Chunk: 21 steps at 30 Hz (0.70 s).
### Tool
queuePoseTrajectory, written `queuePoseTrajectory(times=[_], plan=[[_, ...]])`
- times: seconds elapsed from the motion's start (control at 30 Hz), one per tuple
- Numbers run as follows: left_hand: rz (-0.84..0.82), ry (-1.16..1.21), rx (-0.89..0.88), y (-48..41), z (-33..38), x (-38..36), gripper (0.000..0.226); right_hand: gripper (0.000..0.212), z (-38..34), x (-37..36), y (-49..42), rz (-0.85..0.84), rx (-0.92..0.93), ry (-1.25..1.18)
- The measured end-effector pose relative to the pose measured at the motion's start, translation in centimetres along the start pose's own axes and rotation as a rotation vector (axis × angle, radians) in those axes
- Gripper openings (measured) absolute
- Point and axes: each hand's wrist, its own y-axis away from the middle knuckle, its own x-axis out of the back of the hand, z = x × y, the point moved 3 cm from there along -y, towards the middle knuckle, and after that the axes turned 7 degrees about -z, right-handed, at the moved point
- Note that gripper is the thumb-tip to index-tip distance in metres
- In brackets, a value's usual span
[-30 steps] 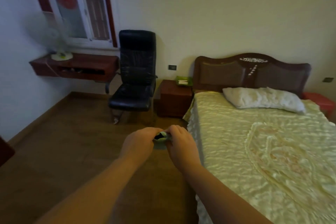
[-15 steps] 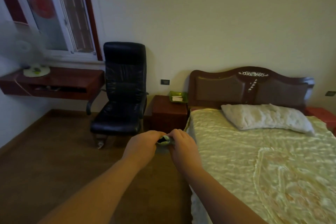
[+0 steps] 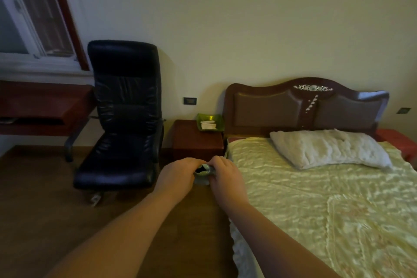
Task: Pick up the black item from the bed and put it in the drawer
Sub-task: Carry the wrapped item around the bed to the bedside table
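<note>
The person's two bare arms reach forward over the wooden floor [image 3: 45, 210] beside the bed [image 3: 316, 210]; the left hand [image 3: 178, 176] and the right hand [image 3: 225, 178] meet in front of the body, fingers curled, both closed on a small black item [image 3: 199, 169] pinched between them; the item is mostly hidden by the fingers, and a pale greenish-grey part shows around its dark middle, so its exact shape cannot be told; it is held in the air just off the near left corner of the bed, not resting on anything. Beyond the hands stands a dark red nightstand [image 3: 196, 142] against the wall, touching the bed's left side, with a green tray [image 3: 209, 122] holding white paper on top; whether its drawer is open cannot be told. A black leather chair [image 3: 121, 115] stands left of the nightstand; a red wall-mounted bench [image 3: 42, 106] sits under the window [image 3: 29, 18] at far left. A white pillow [image 3: 327, 151] lies near the dark headboard [image 3: 304, 106] on the yellow-green cover.
</note>
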Motion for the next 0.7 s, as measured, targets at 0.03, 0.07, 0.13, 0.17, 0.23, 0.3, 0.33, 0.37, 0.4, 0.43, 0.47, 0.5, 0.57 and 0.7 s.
queuePoseTrajectory(times=[0.03,0.07,0.13,0.17,0.23,0.3,0.33,0.37,0.4,0.43,0.47,0.5,0.57,0.7], plan=[[-0.005,0.000,-0.011,-2.2,-1.2,-0.1,0.044,0.025,0.5,-0.5,-2.1,0.002,-0.009,0.004],[-0.010,-0.002,-0.019,-4.3,-2.3,-0.1,0.045,0.025,1.0,-0.9,-4.2,0.004,-0.021,0.010],[-0.028,0.006,-0.030,-8.6,-4.6,0.1,0.046,0.025,1.7,-1.7,-8.4,0.009,-0.046,0.023],[-0.040,0.009,-0.034,-10.6,-5.7,0.3,0.047,0.025,2.1,-2.0,-10.4,0.009,-0.055,0.026],[-0.063,0.005,-0.040,-14.3,-7.7,0.7,0.047,0.026,2.6,-2.7,-14.1,0.009,-0.074,0.024],[-0.073,0.005,-0.050,-17.7,-9.6,1.0,0.048,0.027,3.3,-3.4,-17.6,0.009,-0.087,0.026],[-0.077,0.009,-0.053,-19.3,-10.4,1.0,0.048,0.027,3.7,-3.9,-19.2,0.007,-0.095,0.025],[-0.083,0.016,-0.053,-20.9,-11.2,0.8,0.047,0.027,4.3,-4.4,-20.8,0.003,-0.103,0.025],[-0.090,0.024,-0.052,-22.4,-12.0,0.5,0.046,0.027,4.9,-4.9,-22.3,-0.004,-0.108,0.029],[-0.100,0.034,-0.050,-23.9,-12.7,0.1,0.046,0.026,5.7,-5.4,-23.8,-0.010,-0.113,0.033],[-0.110,0.043,-0.047,-25.5,-13.4,-0.4,0.046,0.026,6.5,-6.0,-25.2,-0.016,-0.118,0.033],[-0.122,0.051,-0.041,-27.0,-14.1,-0.9,0.046,0.025,7.4,-6.5,-26.6,-0.022,-0.123,0.032],[-0.150,0.065,-0.024,-29.9,-15.3,-2.0,0.045,0.025,9.2,-7.8,-29.2,-0.044,-0.122,0.037],[-0.177,0.091,0.007,-35.9,-17.3,-4.2,0.044,0.026,13.5,-10.2,-34.6,-0.077,-0.097,0.020]])
